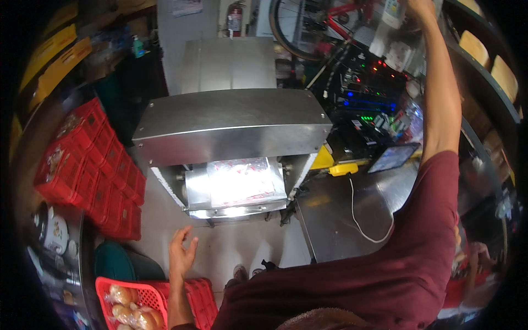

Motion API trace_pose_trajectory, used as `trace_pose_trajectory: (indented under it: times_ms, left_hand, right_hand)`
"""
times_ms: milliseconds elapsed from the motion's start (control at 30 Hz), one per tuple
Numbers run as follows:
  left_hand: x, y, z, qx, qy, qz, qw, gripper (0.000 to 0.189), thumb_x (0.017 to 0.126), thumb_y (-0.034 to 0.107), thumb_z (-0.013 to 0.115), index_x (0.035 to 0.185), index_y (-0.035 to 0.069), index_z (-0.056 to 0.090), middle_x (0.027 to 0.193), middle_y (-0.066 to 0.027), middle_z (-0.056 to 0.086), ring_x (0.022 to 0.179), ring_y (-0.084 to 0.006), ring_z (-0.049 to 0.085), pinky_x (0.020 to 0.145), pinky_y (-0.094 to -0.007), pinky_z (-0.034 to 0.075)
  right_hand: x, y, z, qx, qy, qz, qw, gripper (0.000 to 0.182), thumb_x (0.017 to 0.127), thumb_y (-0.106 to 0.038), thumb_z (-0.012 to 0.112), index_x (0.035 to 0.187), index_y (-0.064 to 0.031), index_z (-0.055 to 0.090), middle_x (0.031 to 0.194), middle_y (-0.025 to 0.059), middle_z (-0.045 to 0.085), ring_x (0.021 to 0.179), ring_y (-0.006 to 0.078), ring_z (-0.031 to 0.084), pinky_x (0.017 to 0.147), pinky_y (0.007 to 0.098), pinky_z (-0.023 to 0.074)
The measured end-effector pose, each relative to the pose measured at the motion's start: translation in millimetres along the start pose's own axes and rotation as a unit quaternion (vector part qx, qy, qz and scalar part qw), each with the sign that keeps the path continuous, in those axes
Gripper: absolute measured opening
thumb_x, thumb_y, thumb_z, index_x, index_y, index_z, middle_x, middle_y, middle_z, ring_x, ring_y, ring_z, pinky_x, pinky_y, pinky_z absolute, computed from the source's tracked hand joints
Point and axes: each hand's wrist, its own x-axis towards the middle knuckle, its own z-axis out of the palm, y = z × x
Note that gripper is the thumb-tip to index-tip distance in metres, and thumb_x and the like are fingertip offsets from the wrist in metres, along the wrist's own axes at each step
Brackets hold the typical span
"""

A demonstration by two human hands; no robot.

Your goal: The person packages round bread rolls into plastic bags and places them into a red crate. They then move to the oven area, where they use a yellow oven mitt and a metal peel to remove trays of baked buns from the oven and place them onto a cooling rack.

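My left hand (182,249) hangs in the air with nothing in it, thumb and fingers apart. It is in front of a stainless steel machine (235,109), nearest to its brightly lit metal tray. A sheet with red print (242,181), perhaps plastic film, lies on that tray. My right arm stretches far to the upper right. The right hand (421,9) is partly cut off by the top edge, beside a pale, translucent object (390,22). Whether the fingers grip it cannot be told.
Stacked red crates (93,173) stand at left. Below them are a green bin (113,262) and a red basket (154,299) of bagged buns. At right, a steel table (350,218) carries a white cable (354,202) near a tablet (394,157) and electronics with lit lamps (367,95).
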Motion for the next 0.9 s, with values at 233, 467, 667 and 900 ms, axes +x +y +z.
trace_pose_trajectory:
  times_ms: [233, 467, 667, 900]
  left_hand:
    - [85, 173, -50, 0.088, 0.226, 0.268, 0.932, 0.042, 0.083, 0.009, 0.073, 0.123, 0.001, 0.064, 0.132, -0.0207, 0.060, 0.126, -0.0345, 0.056, 0.105, -0.0420, 0.044]
    - [31, 205, -151, 0.201, 0.456, 0.251, 0.830, 0.087, 0.065, 0.017, 0.086, 0.140, 0.007, 0.042, 0.125, -0.0185, 0.056, 0.107, -0.0366, 0.062, 0.084, -0.0430, 0.055]
    - [-103, 162, -240, 0.304, 0.518, 0.173, 0.780, 0.075, 0.072, 0.013, 0.081, 0.137, 0.006, 0.045, 0.120, -0.0168, 0.058, 0.105, -0.0327, 0.064, 0.085, -0.0407, 0.054]
    - [-278, 149, -372, 0.441, 0.537, 0.128, 0.708, 0.067, 0.070, 0.011, 0.079, 0.131, 0.008, 0.049, 0.123, -0.0148, 0.057, 0.106, -0.0350, 0.062, 0.081, -0.0423, 0.055]
  right_hand:
    - [-169, -230, -5, 0.621, -0.192, -0.077, 0.756, 0.026, 0.094, -0.025, 0.064, 0.087, 0.0004, 0.068, 0.060, 0.0024, 0.059, 0.050, 0.0077, 0.053, 0.046, 0.0223, 0.0396]
    - [-332, -433, -87, 0.786, -0.461, -0.049, 0.408, 0.029, 0.095, -0.028, 0.065, 0.091, 0.0012, 0.066, 0.070, 0.0059, 0.061, 0.068, 0.0169, 0.066, 0.059, 0.0276, 0.0502]
    - [-408, -549, -213, 0.837, -0.492, -0.033, 0.238, 0.023, 0.095, -0.024, 0.068, 0.090, -0.0013, 0.066, 0.064, -0.0001, 0.056, 0.056, 0.0070, 0.057, 0.049, 0.0213, 0.0442]
    - [-478, -681, -374, 0.853, -0.514, -0.017, 0.087, 0.024, 0.095, -0.024, 0.067, 0.088, -0.0015, 0.065, 0.065, 0.0005, 0.057, 0.055, 0.0080, 0.057, 0.047, 0.0224, 0.0451]
